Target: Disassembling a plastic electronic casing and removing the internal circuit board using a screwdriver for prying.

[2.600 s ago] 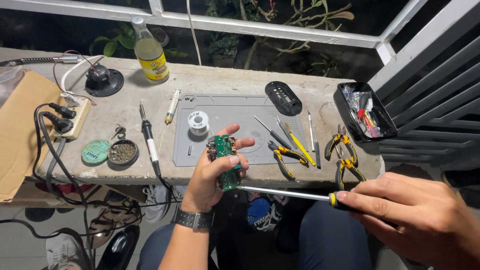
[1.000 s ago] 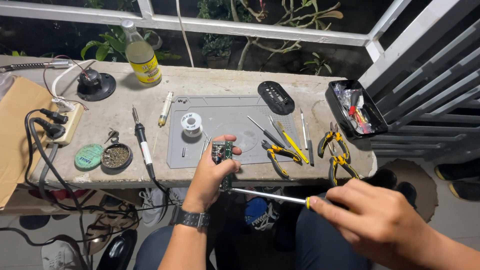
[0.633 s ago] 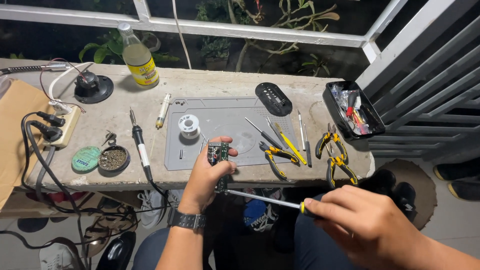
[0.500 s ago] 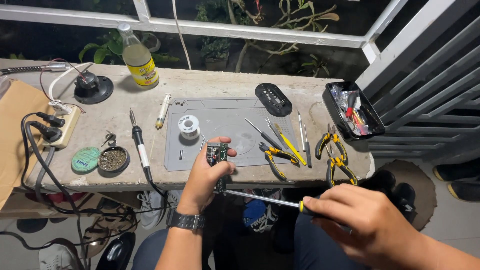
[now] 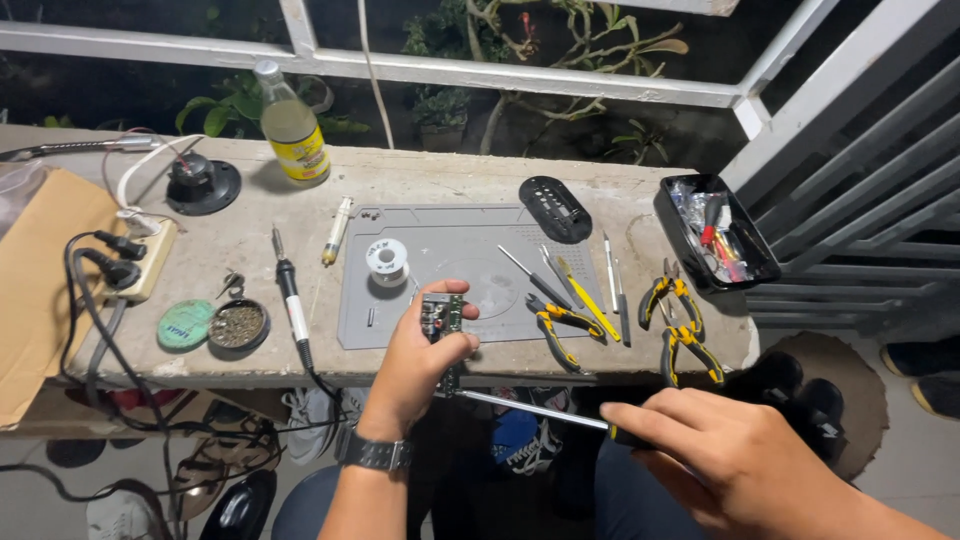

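The left hand is still pinching the small green circuit board at the gray mat's near edge — the right hand, gripping the screwdriver, is now bringing its tip up under the board

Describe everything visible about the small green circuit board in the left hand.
The circuit board is small, green and rectangular, with dark components on its face. It stands roughly upright, held in the left hand over the front edge of the grey mat. The screwdriver in the right hand points its tip at the board's lower end; contact is unclear.
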